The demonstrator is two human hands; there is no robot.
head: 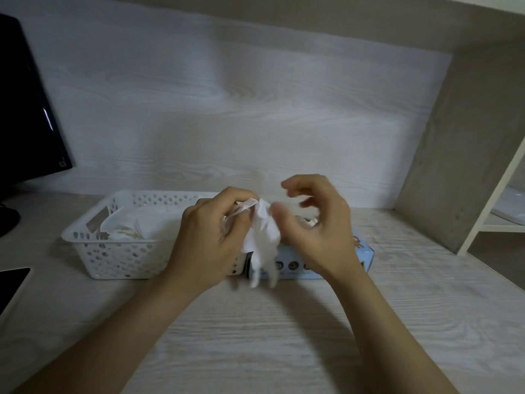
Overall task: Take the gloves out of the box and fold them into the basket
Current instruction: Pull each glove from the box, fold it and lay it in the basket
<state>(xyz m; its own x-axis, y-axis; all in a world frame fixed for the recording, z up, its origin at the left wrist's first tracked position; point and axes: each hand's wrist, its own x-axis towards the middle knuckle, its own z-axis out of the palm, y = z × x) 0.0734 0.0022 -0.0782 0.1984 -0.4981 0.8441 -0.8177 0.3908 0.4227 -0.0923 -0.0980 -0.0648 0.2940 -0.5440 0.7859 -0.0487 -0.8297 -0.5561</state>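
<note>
A thin white glove (pixel 262 237) hangs in the air above the desk, its fingers dangling down in front of the box. My left hand (pixel 211 237) grips its crumpled top edge. My right hand (pixel 315 223) is beside the glove with the thumb against it and the other fingers curled loosely above; the thumb is blurred. The light blue glove box (pixel 365 251) lies on the desk behind my hands, mostly hidden by them. The white perforated basket (pixel 113 251) stands to its left and holds several white gloves (pixel 136 226).
A dark monitor (pixel 25 109) stands at the far left, and a dark tablet or phone (pixel 11 282) lies at the left edge of the desk. A concrete-look side panel (pixel 454 152) and white shelf frame (pixel 494 203) close off the right.
</note>
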